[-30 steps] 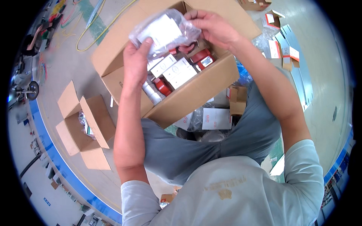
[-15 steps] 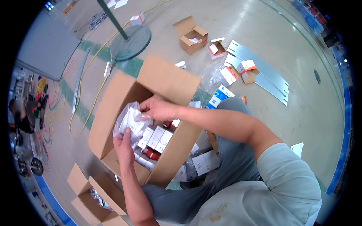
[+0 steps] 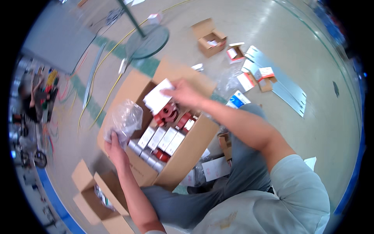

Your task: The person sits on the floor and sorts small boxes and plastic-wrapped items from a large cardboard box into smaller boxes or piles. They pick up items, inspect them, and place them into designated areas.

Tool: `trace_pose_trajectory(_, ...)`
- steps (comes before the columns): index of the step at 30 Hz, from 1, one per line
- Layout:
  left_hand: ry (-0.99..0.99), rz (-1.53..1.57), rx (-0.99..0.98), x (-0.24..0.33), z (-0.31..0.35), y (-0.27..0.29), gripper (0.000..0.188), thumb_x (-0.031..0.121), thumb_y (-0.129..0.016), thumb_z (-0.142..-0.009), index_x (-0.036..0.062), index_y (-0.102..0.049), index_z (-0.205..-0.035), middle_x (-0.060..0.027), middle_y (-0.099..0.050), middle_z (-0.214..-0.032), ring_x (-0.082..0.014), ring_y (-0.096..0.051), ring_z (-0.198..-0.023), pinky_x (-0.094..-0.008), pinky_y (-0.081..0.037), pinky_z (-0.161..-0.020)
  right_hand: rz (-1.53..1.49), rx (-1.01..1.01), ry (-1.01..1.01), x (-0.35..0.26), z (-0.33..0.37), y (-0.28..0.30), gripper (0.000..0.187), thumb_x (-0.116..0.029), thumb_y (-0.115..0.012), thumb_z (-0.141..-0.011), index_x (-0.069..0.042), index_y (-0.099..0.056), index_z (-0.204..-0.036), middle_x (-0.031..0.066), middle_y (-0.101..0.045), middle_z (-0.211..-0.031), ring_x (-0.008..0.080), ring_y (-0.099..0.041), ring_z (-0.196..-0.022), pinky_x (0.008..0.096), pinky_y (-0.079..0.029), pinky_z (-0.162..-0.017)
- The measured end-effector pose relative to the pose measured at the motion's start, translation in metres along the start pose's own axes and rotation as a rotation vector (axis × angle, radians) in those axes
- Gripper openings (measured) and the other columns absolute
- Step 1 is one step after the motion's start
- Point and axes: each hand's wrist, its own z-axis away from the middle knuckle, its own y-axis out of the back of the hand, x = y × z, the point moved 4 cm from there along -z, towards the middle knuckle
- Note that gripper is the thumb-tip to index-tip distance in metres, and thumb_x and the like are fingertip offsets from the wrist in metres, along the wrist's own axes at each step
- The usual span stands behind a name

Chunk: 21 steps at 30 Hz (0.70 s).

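My left hand (image 3: 116, 151) is closed on a clear plastic bag (image 3: 127, 119), holding it over the left side of a large open carton (image 3: 191, 145). In my right hand (image 3: 184, 93) is a flat-sided white bundle (image 3: 159, 96), raised over the carton's far end; blur hides whether it is small boxes or folded paper. Below it in the carton lie glossy red round parts (image 3: 167, 114). Several narrow white boxes (image 3: 166, 139) stand side by side near the middle. Grey cylindrical pieces (image 3: 146, 156) line the near left side, beside another red part (image 3: 161, 155).
A smaller open carton (image 3: 93, 199) stands at lower left. Far ahead are a round green stand base (image 3: 150, 41) and a yellow cable (image 3: 105, 54). Opened small boxes (image 3: 210, 41) and a metal plate (image 3: 282, 85) lie at right. Another person (image 3: 33, 97) is at far left.
The white bundle has come out of the bag in my right hand, which moved up and right. My left hand drew the bag left and down, uncovering red parts. The view has shifted slightly.
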Motion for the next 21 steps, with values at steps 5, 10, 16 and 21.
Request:
trace_pose_trajectory(5,-0.273,-0.631,0.252,0.009,-0.043,0.11,0.038,0.026,-0.061,-0.105,-0.0021,-0.065,-0.131,-0.0195,-0.074,-0.115,-0.0294,-0.072,-0.106,-0.039,-0.055,-0.091,0.807,0.163,0.469,-0.02,0.018,0.042,0.041,-0.031,-0.079,-0.092,0.004,-0.076,-0.115,0.019,-0.074,-0.118,0.0282,-0.068,-0.115,0.0407,-0.054,-0.099)
trace_pose_trajectory(10,-0.114,-1.216,0.223,0.0,-0.043,0.092,0.081,0.059,-0.076,-0.086,0.0024,-0.059,-0.142,-0.0246,-0.069,-0.13,-0.0426,-0.067,-0.12,-0.0482,-0.052,-0.101,1.263,0.184,0.33,0.03,0.033,0.033,0.03,-0.027,-0.076,-0.091,-0.002,-0.078,-0.107,0.0236,-0.063,-0.136,0.0429,-0.066,-0.116,0.0464,-0.054,-0.099)
trace_pose_trajectory(16,-0.356,-1.466,-0.035,-0.11,-0.065,0.161,0.073,0.044,-0.073,-0.086,0.0099,-0.054,-0.147,-0.0255,-0.06,-0.143,-0.0471,-0.065,-0.119,-0.0514,-0.053,-0.101,1.349,0.003,0.382,0.055,0.008,0.006,0.019,-0.017,-0.066,-0.093,-0.004,-0.076,-0.102,0.0231,-0.068,-0.116,0.0444,-0.069,-0.095,0.0521,-0.056,-0.087)
trace_pose_trajectory(21,-0.021,-1.234,0.134,-0.121,-0.087,0.192,0.038,0.017,-0.061,-0.087,0.002,-0.068,-0.122,-0.0303,-0.07,-0.117,-0.0507,-0.066,-0.111,-0.0535,-0.053,-0.095,1.486,0.014,0.469,0.054,-0.011,0.002,0.022,-0.024,-0.069,-0.095,-0.003,-0.078,-0.1,0.0165,-0.072,-0.093,0.0364,-0.072,-0.085,0.0471,-0.057,-0.077)
